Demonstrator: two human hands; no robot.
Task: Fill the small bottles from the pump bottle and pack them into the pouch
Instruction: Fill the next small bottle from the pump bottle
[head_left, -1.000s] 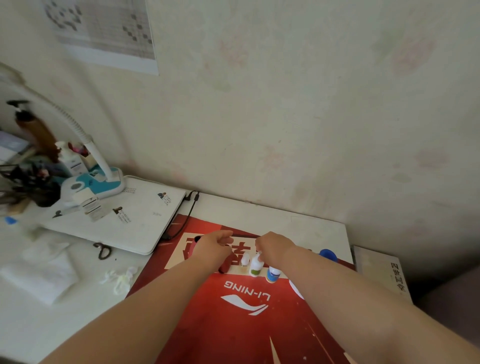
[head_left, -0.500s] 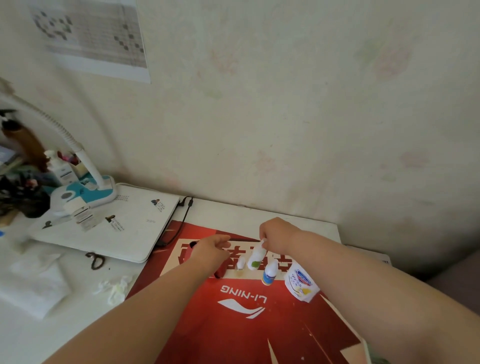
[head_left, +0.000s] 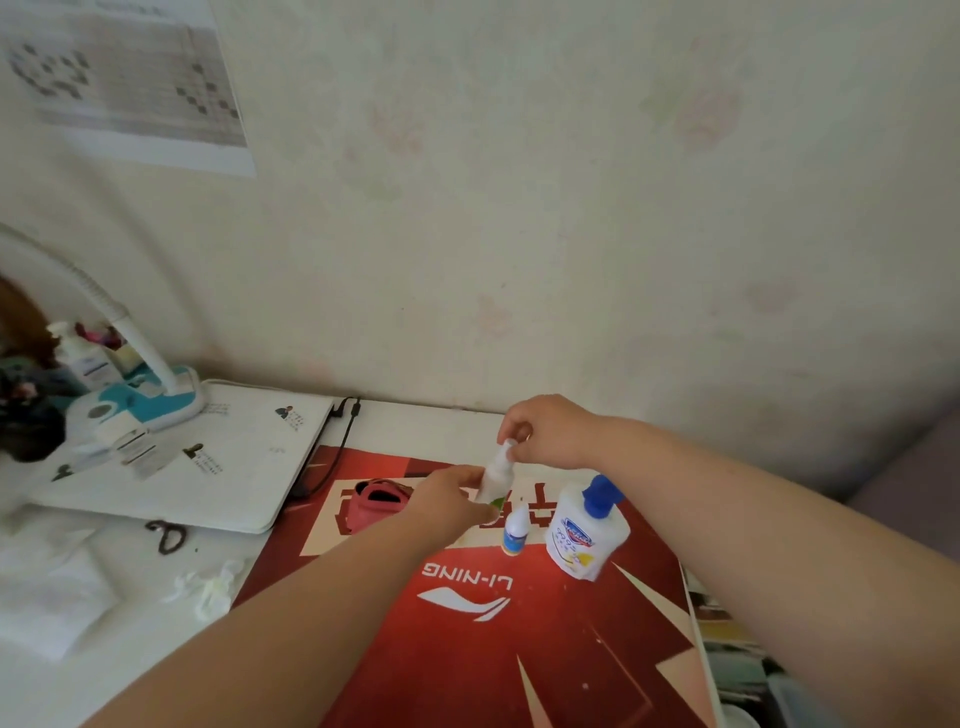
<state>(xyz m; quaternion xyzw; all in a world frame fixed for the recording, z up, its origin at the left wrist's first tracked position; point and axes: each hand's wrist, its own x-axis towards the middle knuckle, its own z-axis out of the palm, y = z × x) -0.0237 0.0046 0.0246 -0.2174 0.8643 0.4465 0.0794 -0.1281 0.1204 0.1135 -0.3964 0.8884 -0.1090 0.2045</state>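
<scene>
Bottle (head_left: 494, 474): light, smooth plastic, probably slippery. Left hand (head_left: 451, 500) grips its body and right hand (head_left: 551, 432) pinches the cap (head_left: 506, 446); best held by the body.

Both arms are bare: the left arm (head_left: 291, 629) and the right arm (head_left: 769, 525) show uncovered from the wrists to the bottom edge, full and smooth. The left hand (head_left: 449, 501) and right hand (head_left: 553, 431) are bare as well

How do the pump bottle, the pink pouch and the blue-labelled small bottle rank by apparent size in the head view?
1. pump bottle
2. pink pouch, partly hidden behind the left hand, so unsure
3. blue-labelled small bottle
</scene>
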